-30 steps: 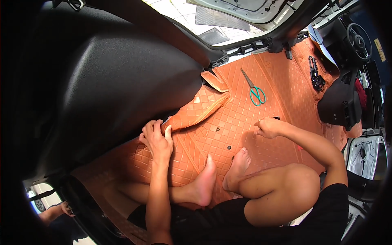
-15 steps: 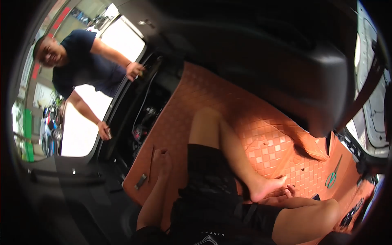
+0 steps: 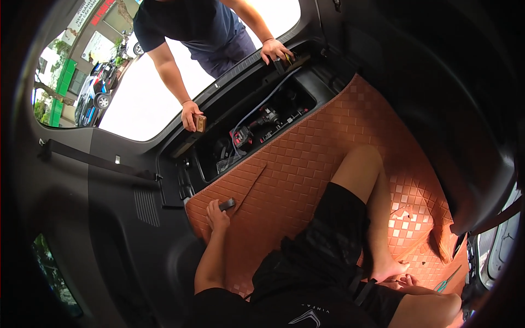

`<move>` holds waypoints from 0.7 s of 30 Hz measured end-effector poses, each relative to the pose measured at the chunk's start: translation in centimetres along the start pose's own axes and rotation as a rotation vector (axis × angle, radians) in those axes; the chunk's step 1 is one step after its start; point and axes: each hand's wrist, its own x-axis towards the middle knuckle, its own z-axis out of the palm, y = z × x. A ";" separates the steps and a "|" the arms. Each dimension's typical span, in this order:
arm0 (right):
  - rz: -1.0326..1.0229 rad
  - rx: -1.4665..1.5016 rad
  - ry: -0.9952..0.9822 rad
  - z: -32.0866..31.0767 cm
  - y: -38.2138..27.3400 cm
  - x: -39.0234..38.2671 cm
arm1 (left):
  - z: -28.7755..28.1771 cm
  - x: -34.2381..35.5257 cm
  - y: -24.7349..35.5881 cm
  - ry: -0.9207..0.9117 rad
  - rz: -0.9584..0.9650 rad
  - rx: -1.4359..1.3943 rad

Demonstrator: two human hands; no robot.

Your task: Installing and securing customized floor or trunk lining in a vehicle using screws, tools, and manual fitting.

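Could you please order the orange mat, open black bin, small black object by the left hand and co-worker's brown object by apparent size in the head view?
1. Orange mat
2. Black bin
3. Small black object and brown object, too alike to rank

I sit on an orange-brown mat (image 3: 298, 158) embossed with small rectangles, with my bare left foot (image 3: 387, 269) resting on it. On its far-right part lie teal-handled scissors (image 3: 442, 286) and a small dark bit (image 3: 424, 263), near a raised fold (image 3: 445, 240). At the left, my left hand (image 3: 217, 216) grips a short dark tool (image 3: 227, 204); whether that touches the mat I can't tell.
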 end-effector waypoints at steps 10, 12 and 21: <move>-0.082 0.166 0.015 1.0 -0.1 3.9 | -6.7 6.0 7.1 -0.429 0.335 -0.253; -0.139 0.188 -0.002 0.0 -1.6 2.5 | -10.0 6.1 13.8 -0.404 0.467 -0.266; -0.767 -0.151 -0.331 -4.7 -15.3 -5.0 | -15.1 -10.6 51.1 -1.003 1.591 -0.344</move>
